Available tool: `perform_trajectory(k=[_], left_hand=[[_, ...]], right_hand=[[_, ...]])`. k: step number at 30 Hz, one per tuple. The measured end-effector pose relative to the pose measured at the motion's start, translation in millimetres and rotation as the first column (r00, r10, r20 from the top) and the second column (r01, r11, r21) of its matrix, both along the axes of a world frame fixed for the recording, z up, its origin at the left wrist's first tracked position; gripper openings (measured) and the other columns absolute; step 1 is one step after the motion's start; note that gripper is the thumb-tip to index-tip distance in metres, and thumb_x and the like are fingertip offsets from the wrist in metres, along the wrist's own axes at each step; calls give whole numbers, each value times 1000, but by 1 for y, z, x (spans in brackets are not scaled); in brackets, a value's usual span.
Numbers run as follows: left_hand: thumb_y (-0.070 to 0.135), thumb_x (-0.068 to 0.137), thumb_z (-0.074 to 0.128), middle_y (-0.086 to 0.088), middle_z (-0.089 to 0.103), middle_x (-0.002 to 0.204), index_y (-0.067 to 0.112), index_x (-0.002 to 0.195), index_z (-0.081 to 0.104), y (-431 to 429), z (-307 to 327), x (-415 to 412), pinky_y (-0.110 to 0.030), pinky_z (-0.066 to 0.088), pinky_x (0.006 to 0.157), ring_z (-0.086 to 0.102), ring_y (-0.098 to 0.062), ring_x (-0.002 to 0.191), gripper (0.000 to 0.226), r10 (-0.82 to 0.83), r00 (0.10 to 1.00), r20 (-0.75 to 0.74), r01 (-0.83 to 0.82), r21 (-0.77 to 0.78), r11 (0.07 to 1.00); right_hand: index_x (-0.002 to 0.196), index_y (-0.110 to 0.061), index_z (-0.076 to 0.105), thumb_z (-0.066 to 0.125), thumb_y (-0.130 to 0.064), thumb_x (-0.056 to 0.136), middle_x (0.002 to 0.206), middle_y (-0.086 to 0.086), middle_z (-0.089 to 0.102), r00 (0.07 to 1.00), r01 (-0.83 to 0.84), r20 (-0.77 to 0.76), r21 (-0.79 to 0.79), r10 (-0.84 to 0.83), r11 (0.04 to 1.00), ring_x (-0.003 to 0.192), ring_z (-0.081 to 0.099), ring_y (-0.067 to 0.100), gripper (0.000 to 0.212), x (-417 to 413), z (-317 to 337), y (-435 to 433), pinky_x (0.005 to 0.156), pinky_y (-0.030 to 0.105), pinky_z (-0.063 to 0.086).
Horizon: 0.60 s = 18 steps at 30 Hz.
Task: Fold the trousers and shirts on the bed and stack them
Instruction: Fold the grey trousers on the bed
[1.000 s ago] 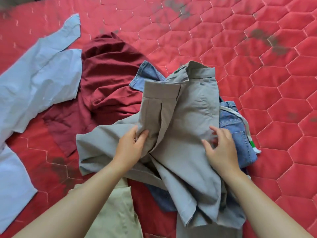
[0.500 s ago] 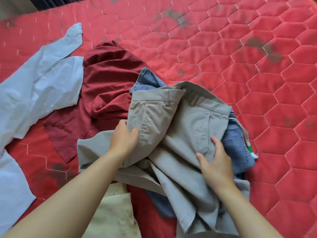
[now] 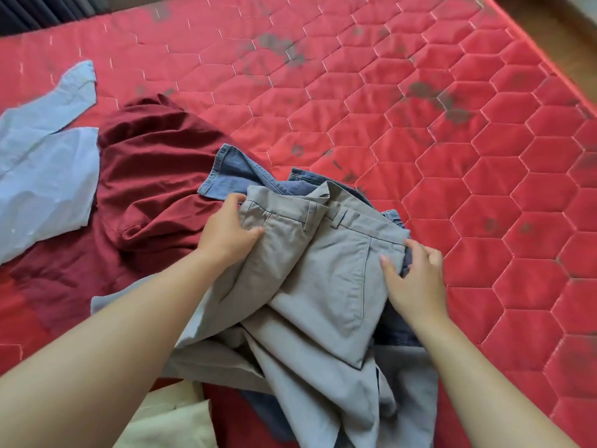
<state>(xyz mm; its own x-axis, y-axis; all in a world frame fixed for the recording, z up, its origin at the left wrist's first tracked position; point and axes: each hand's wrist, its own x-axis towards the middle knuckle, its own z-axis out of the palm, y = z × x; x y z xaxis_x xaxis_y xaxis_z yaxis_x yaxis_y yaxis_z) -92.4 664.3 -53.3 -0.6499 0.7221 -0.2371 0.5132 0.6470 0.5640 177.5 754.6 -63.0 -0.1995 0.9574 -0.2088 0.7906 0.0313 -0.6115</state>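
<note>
I'm pinching the trousers [image 3: 323,270] at the waistband with left hand [image 3: 226,232] and right hand [image 3: 416,279]; nothing folded yet, red shirt [image 3: 155,176] lying loose.

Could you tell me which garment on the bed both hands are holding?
The grey trousers: the left hand grips their waistband, the right hand pinches their side. The maroon shirt, light blue shirt and denim jeans lie unheld.

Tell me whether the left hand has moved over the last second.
Yes. The left hand has moved away from the person, up the grey trousers to their waistband, ending beside the denim cuff it was well short of.
</note>
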Motion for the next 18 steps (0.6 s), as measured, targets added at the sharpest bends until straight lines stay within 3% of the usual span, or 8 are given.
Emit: perform_trajectory(k=[4, 7, 10, 13, 16, 18], left_hand=[[22, 72, 70, -2, 58, 100, 17, 109, 45, 4, -5, 2, -27, 33, 73, 56, -24, 96, 45, 90, 995, 32, -91, 57, 994], [37, 78, 70, -4, 58, 105, 13, 117, 44, 15, 0, 7, -25, 32, 75, 55, -24, 101, 54, 160, 984, 74, -167, 108, 980], [31, 85, 64, -1, 64, 100, 14, 118, 48, 7, 14, 15, -22, 31, 70, 58, -25, 98, 40, 92, 996, 6, -91, 199, 976], [28, 88, 58, 5, 65, 96, 22, 117, 47, -17, 45, 17, -27, 36, 72, 59, -20, 90, 31, 153, 988, -22, -141, 273, 952], [27, 90, 56, 21, 60, 82, 27, 109, 47, -45, 95, 21, -20, 33, 66, 56, 0, 74, 21, 257, 966, -14, -236, 345, 908], [27, 90, 56, 24, 59, 83, 28, 106, 47, -63, 136, 24, -17, 34, 65, 55, 10, 74, 18, 319, 948, 18, -299, 400, 866]], right_hand=[[137, -2, 35, 64, -27, 86, 135, 23, 42, 996, 88, 22, -102, -86, 991, 124, 41, 34, 64, -21, -23, 32, 97, 31, 27], [139, -2, 33, 66, -16, 84, 135, 17, 49, 976, 164, -130, -90, -175, 982, 123, 46, 29, 65, -23, -27, 33, 95, 25, 31], [132, -4, 41, 64, -10, 85, 119, 7, 58, 933, 174, -310, -48, -180, 984, 104, 56, 21, 53, -18, -18, 26, 81, 14, 34], [116, -8, 52, 56, -8, 90, 93, -6, 58, 895, 164, -426, 32, -135, 986, 78, 50, 6, 27, -17, 11, 17, 66, 10, 34], [108, -14, 49, 48, -5, 94, 83, -15, 51, 848, 175, -519, 82, -108, 981, 71, 48, -11, 17, -21, 55, 6, 64, 4, 34], [107, -11, 50, 45, -4, 95, 82, -15, 50, 815, 201, -570, 111, -103, 973, 69, 47, -8, 15, -26, 92, -5, 65, 3, 34]])
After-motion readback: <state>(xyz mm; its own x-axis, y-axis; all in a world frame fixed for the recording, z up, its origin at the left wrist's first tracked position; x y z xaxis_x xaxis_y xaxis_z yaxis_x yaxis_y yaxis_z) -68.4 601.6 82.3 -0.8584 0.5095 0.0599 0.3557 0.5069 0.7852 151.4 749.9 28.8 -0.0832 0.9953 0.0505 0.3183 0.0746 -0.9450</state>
